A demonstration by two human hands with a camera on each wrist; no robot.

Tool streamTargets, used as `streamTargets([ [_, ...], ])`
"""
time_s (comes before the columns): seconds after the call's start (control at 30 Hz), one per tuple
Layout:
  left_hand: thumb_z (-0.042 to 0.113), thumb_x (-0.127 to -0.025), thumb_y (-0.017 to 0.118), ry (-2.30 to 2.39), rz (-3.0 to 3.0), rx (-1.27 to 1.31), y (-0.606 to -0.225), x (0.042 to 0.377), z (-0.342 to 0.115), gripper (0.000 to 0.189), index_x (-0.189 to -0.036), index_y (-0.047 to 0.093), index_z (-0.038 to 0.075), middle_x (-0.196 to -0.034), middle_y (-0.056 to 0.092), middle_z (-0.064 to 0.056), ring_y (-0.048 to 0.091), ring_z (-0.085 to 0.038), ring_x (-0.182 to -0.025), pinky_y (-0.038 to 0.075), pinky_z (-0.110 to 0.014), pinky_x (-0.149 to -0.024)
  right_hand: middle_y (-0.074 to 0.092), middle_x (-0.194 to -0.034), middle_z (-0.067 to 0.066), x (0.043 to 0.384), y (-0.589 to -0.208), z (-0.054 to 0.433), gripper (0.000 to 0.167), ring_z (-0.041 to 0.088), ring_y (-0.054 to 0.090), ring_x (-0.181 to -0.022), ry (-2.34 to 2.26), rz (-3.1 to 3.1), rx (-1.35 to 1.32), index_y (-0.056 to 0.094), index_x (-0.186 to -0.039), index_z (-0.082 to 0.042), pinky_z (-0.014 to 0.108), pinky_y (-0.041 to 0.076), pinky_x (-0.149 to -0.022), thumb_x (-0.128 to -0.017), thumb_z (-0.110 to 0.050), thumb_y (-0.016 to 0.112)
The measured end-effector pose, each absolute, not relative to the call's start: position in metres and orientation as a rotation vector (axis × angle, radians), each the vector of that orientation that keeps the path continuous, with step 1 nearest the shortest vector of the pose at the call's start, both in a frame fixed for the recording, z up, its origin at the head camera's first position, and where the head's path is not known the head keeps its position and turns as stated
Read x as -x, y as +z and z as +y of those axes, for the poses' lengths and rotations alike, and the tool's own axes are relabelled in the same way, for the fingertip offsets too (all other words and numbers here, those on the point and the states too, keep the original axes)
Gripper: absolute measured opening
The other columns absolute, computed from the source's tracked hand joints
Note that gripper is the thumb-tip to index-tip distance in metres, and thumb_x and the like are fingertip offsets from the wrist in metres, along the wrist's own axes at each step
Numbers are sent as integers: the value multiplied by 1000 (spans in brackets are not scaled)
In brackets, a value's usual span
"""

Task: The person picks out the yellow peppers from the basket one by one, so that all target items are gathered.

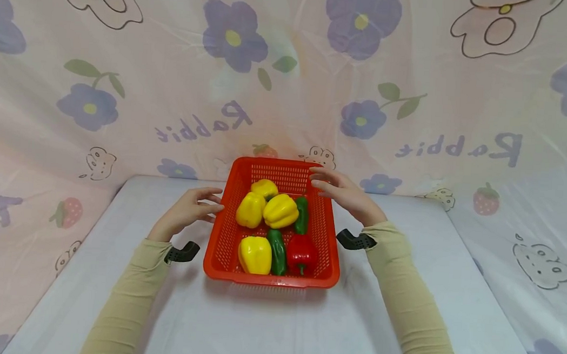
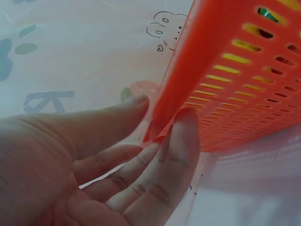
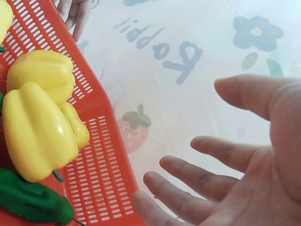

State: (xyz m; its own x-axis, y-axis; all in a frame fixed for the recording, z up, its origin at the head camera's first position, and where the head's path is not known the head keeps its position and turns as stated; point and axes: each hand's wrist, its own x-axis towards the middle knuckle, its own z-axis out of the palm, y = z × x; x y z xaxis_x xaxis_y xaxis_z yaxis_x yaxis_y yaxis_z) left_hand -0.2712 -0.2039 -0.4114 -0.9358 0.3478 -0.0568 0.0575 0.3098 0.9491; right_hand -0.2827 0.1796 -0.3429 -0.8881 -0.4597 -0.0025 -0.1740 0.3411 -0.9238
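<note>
A red slotted plastic basket (image 1: 216,248) sits in front of me on the white table, with vegetables inside. Several yellow bell peppers (image 1: 281,211) lie in it, two at the left. A red bell pepper (image 1: 301,252) is at its near right, and two long green peppers (image 1: 277,252) lie among the others. My left hand (image 1: 187,213) is at the left rim; in the left wrist view its loosely bent fingers (image 2: 181,146) reach under the rim and the thumb stands slightly apart. Over the far right rim, my right hand (image 1: 348,196) has its fingers spread, holding nothing.
A pale curtain (image 1: 298,102) printed with purple flowers, rabbits and strawberries hangs behind and beside the white-covered table (image 1: 264,333). Each wrist wears a black mount (image 1: 356,240) near the sleeve's end.
</note>
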Motion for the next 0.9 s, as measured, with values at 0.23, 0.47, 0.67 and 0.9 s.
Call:
streamTargets([
  [0.23,10,-92,65,1656,2295,-324,-409,268,-200,60,-143,36,-4,-120,50,-27,66,-26,-84,58,-39,-71,39,-145,12,285,-348,170,53,28,47,-124,-1539,2326,586,40,-144,-10,47,39,-103,-98,-30,56],
  [0.47,10,-92,64,1643,2303,-299,-411,268,-199,58,-143,38,-3,-116,50,-26,65,-24,-80,58,-39,-70,39,-144,12,287,-354,161,53,29,48,-123,-1498,2326,567,42,-143,-12,50,39,-103,-97,-34,57],
  [0.67,8,-93,63,1625,2312,-284,-411,269,-199,57,-142,38,-3,-114,50,-25,65,-25,-77,58,-39,-68,40,-144,13,292,-357,155,52,33,46,-125,-1456,2338,563,43,-142,-12,50,40,-102,-97,-35,57],
  [0.9,7,-94,62,1615,2302,-279,-407,269,-196,57,-143,36,-2,-113,50,-25,65,-27,-79,58,-41,-68,42,-141,13,296,-357,150,51,35,44,-126,-1448,2311,553,43,-141,-9,52,40,-102,-97,-34,56],
])
